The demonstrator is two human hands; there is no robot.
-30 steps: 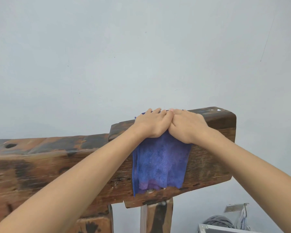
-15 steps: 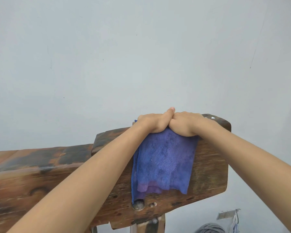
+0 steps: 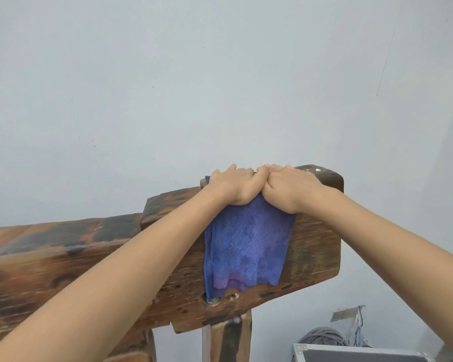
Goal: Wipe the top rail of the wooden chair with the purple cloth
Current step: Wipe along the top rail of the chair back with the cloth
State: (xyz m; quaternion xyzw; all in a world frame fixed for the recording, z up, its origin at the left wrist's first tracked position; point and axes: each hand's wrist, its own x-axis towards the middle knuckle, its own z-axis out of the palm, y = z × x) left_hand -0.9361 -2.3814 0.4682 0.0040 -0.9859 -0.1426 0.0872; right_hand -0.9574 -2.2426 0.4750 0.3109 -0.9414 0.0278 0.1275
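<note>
The purple cloth point(image 3: 246, 246) is draped over the raised right end of the dark wooden top rail point(image 3: 317, 246) and hangs down its near face. My left hand point(image 3: 233, 186) and my right hand point(image 3: 288, 189) press side by side on the cloth on top of the rail, thumbs touching, fingers curled over the far edge. The cloth's part under my hands is hidden. The lower stretch of the rail point(image 3: 63, 239) runs off to the left.
A pale wall stands right behind the rail. A wooden chair post point(image 3: 230, 338) drops below the rail. At the bottom right lie a grey-framed case point(image 3: 351, 354), a coil of grey cable point(image 3: 322, 335) and a small metal bracket point(image 3: 345, 313).
Both hands and the cloth have slid right along the rail, ending close to its right end. The cloth still hangs over the near face.
</note>
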